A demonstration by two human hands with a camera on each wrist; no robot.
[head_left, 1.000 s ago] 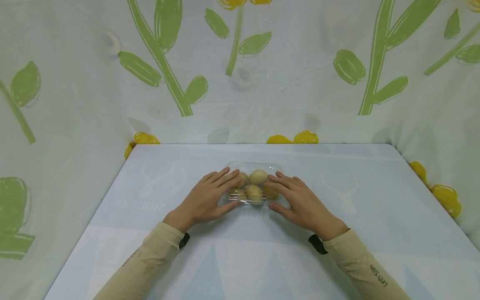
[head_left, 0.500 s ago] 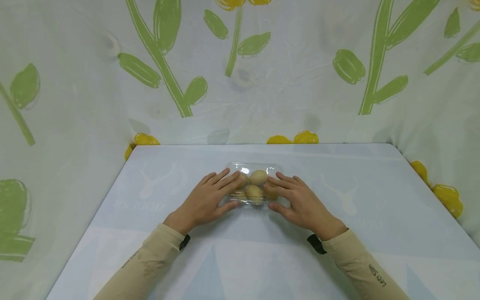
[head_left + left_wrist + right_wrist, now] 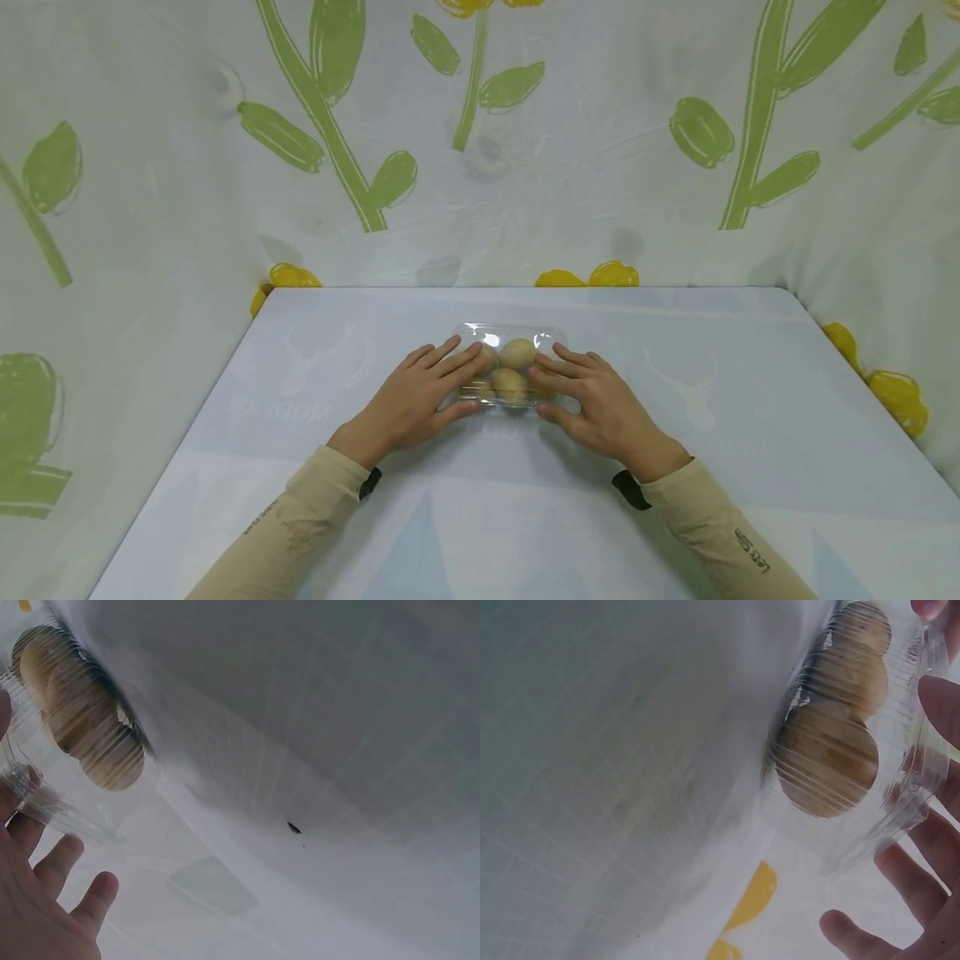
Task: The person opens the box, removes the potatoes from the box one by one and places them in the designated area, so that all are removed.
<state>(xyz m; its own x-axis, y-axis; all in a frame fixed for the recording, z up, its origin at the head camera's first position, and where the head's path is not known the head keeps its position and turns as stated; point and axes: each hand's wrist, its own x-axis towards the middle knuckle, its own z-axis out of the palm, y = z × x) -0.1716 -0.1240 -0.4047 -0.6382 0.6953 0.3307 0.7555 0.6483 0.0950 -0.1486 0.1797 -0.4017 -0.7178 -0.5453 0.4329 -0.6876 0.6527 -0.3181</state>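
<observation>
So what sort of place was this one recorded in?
Possibly a small staged recording booth: leaf-and-flower-printed fabric encloses the back and both sides of the deer-print table, which has a clear plastic container set on it.

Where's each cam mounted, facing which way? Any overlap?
Head: worn on the head, facing forward and down at the table; left hand, right hand and sleeves show.
Left wrist: on that wrist, facing the clear container; part of the left hand shows along the left edge.
Right wrist: on that wrist, facing the same container; part of the right hand shows along the right edge.
Shared by both wrists: container, round tan items.
</observation>
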